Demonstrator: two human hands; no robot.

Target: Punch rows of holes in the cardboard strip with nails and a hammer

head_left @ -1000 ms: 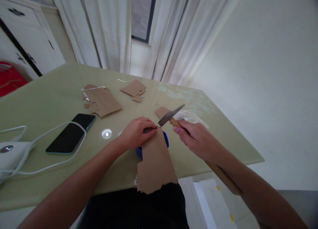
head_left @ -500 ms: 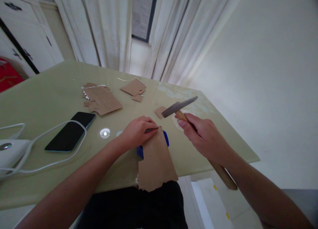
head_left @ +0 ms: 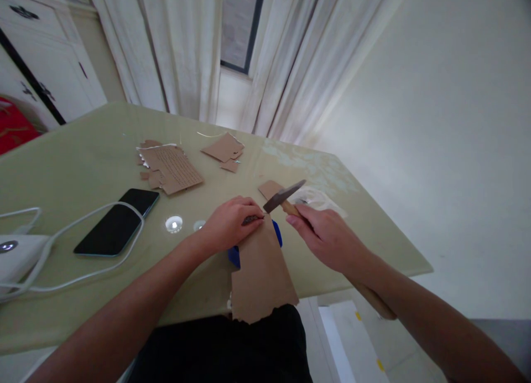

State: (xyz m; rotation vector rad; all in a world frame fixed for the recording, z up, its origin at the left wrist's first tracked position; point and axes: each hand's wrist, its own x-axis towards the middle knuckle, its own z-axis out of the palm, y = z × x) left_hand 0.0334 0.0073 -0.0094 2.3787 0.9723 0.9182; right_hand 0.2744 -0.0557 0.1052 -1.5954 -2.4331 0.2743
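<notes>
My right hand (head_left: 327, 233) is closed round the wooden handle of a hammer (head_left: 284, 196). The hammer's dark metal head is tilted, its lower end close to the fingertips of my left hand (head_left: 232, 220). Those fingers pinch a small dark metal piece (head_left: 251, 220), mostly hidden, at the far edge of a torn cardboard piece (head_left: 263, 272). The cardboard lies over a blue object (head_left: 276, 233), which shows only at both sides. Its near end hangs past the table edge above my lap.
On the glossy table (head_left: 199, 289) lie cardboard scraps (head_left: 178, 170), smaller scraps (head_left: 224, 148), and a flat piece (head_left: 269, 189) beyond the hammer. A phone (head_left: 116, 222) and a white device (head_left: 20, 255) with a looping cable are at left. Clear plastic (head_left: 327, 199) lies behind my right hand.
My right hand has brought the hammer down and to the left, so its head is now near my left fingertips. The left hand and the cardboard have hardly moved.
</notes>
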